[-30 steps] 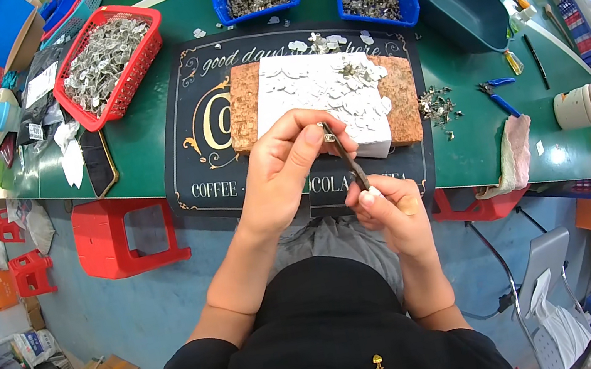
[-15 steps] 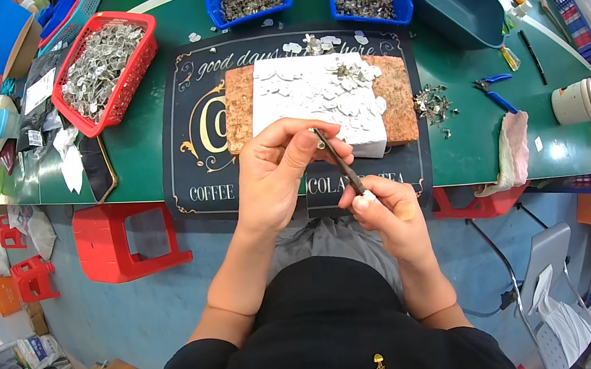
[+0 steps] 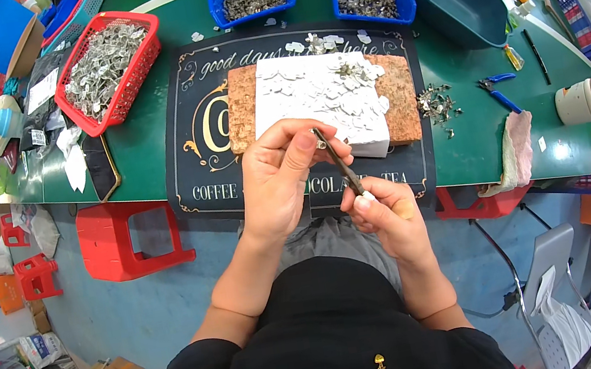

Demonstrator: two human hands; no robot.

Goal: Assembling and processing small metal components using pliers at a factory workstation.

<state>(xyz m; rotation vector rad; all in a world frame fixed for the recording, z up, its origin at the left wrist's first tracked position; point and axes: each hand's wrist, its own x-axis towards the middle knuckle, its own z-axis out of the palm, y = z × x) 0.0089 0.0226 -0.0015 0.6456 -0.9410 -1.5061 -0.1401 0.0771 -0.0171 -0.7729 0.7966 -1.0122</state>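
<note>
My right hand point(image 3: 386, 214) is closed round a dark, slender tool point(image 3: 345, 171) that looks like tweezers. Its far end reaches up to the fingertips of my left hand point(image 3: 279, 171), which pinches a small shiny metal piece point(image 3: 320, 144) against the tip. The piece's exact shape is too small to make out. Just beyond my hands, a white block point(image 3: 289, 99) lies on a brown brick-like slab point(image 3: 398, 108). Many small pale flat pieces point(image 3: 356, 100) cover the block, with a little cluster of metal parts near its upper right.
A red basket point(image 3: 146, 55) of metal pieces stands at left, near a phone point(image 3: 102, 170). Two blue bins point(image 3: 255, 21) of parts and a dark green tub point(image 3: 461, 8) line the back. Loose parts point(image 3: 438, 104), blue-handled pliers point(image 3: 501, 97) and a cloth point(image 3: 514, 148) lie at right.
The whole scene has shifted very slightly to the right in the picture. Both hands keep the same hold, and the tool stays at the left fingertips.
</note>
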